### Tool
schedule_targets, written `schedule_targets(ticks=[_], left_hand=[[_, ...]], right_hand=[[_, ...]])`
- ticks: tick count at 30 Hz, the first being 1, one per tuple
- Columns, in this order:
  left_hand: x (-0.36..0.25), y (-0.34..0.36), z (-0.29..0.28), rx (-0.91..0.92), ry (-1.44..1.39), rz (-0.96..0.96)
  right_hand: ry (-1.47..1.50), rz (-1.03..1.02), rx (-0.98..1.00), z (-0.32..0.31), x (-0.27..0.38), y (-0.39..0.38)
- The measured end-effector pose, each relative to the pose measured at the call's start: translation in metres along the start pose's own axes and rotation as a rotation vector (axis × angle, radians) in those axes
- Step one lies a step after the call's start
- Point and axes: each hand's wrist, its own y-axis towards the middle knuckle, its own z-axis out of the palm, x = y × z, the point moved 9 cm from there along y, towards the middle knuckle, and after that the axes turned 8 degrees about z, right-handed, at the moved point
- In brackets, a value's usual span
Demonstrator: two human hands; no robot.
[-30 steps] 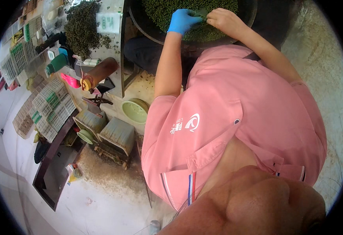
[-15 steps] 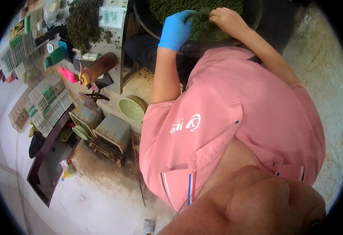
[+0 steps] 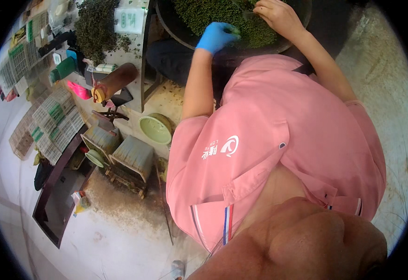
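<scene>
- Granules (image 3: 213, 14), small and green, fill the dark round pan (image 3: 165, 24) right in front of me, a spot seemingly chosen so both hands reach them.
- Left hand (image 3: 214, 38), gloved in blue, is at the pan's near side, fingers curled partway; green shows at the tips, but I cannot tell whether I grip anything.
- Right hand (image 3: 280, 17), bare, pinches narrowly on a thin greenish thing (image 3: 247, 13) over the pan, probably because fingertips suit something flimsy; its kind is unclear.
</scene>
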Motion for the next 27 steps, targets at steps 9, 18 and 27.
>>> schedule_targets(ticks=[9, 18, 27], left_hand=[[-0.115, -0.032, -0.05, -0.485, -0.232, 0.352], [-0.126, -0.015, -0.038, -0.579, 0.427, 0.482], [-0.139, -0.025, -0.041, -0.575, 0.513, 0.473]], right_hand=[[0.045, -0.041, -0.036, 0.014, 0.012, 0.0], [0.03, -0.068, 0.011, 0.023, 0.016, -0.001], [0.067, -0.026, 0.074, 0.04, 0.0, -0.014]])
